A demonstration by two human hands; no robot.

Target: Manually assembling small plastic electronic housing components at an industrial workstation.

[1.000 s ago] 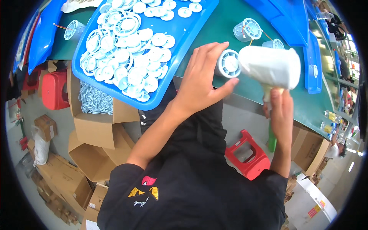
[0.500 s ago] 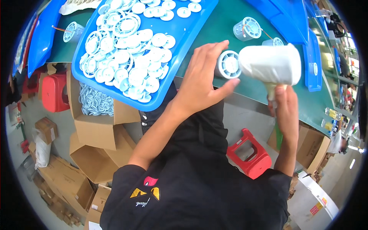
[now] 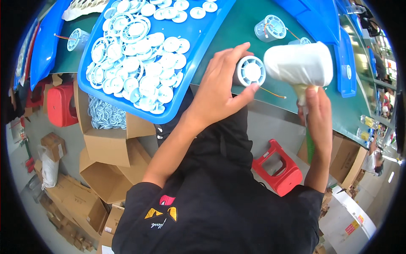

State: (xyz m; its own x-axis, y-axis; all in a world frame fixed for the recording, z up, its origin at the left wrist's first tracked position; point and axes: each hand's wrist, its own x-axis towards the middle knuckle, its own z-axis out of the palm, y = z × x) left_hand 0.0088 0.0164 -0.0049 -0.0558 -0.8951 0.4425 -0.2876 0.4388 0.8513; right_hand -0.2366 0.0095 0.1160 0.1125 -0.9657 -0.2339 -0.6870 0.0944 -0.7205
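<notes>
My left hand (image 3: 222, 86) curves around a small round cylinder (image 3: 251, 71) with a pale spoked cap, its thumb at the near rim and its fingers along the far left side. A thin yellow wire (image 3: 272, 92) trails from that cylinder across the table. Gripped in my right hand (image 3: 318, 112) is a mallet (image 3: 298, 65) with a bulky white, wrapped-looking head. Part of its green handle (image 3: 310, 148) shows below my fist. The mallet head hangs just right of the cylinder, apart from it.
A blue tray (image 3: 186, 86) heaped with pale round discs overhangs the green table (image 3: 277, 101) at the left. Similar wired cylinders (image 3: 270, 28) stand farther back. Blue bins (image 3: 315, 19) lie far right. Below are a red stool (image 3: 279, 169) and open cardboard boxes (image 3: 103, 175).
My left thumb has come in to the cylinder's near rim. The yellow wire now shows. The mallet stays beside the cylinder, its head tilted slightly differently.
</notes>
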